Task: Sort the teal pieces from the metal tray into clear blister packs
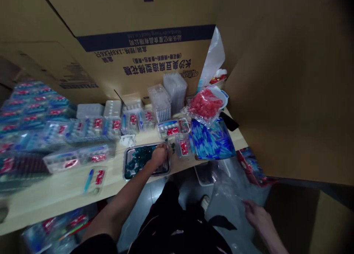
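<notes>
My left hand (pixel 159 154) reaches into a metal tray (pixel 127 173) of small dark green pieces (pixel 138 159) on the wooden table, fingers curled down among them; what they grip is hidden. My right hand (pixel 256 213) hangs low to the right beside my lap, fingers closed on the edge of a clear plastic bag (pixel 226 200). Just right of the tray stand small clear packs with red labels (pixel 183 146) and a tray of blue pieces (pixel 212 139).
Several filled clear packs (pixel 91 128) lie in rows across the table's left half, with one loose pack (pixel 95 178) near the front edge. A bag of red pieces (pixel 206 104) and stacks of empty clear boxes (pixel 160 103) sit behind. Large cardboard boxes (pixel 143 58) wall the back and right.
</notes>
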A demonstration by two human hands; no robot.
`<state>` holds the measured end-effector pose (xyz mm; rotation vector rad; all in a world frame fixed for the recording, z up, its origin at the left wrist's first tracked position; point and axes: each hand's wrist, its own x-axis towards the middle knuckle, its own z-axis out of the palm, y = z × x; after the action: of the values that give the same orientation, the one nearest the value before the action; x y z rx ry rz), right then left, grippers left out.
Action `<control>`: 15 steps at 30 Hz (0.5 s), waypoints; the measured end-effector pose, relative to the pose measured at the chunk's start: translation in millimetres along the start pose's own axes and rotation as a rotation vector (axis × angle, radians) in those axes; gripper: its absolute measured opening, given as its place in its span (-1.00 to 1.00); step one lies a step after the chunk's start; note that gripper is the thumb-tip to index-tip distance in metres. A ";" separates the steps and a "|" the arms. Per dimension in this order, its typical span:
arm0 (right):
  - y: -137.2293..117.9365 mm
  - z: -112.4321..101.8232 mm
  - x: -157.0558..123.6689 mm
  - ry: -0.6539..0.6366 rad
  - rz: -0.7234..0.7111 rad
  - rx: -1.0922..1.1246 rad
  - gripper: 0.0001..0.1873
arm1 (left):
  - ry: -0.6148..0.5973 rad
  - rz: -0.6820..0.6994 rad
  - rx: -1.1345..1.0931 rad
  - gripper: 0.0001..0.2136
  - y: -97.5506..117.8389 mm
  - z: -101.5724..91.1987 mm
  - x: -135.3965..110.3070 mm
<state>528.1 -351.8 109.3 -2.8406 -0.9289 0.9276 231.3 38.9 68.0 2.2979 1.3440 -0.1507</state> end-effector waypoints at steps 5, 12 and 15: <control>-56.8 -2.6 -31.3 0.066 0.004 0.091 -0.51 | -0.072 0.221 0.119 -0.20 12.8 35.2 53.5; -65.8 -5.8 -62.5 0.135 0.163 0.259 -0.59 | -0.078 0.346 0.149 -0.52 -12.4 45.3 89.9; -66.0 -7.4 -65.4 0.162 0.198 0.287 -0.60 | -0.062 0.335 0.136 -0.68 -12.8 51.8 100.2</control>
<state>454.4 -331.7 162.7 -2.7401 -0.4626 0.7581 279.2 100.5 -14.4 2.5709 0.9263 -0.2059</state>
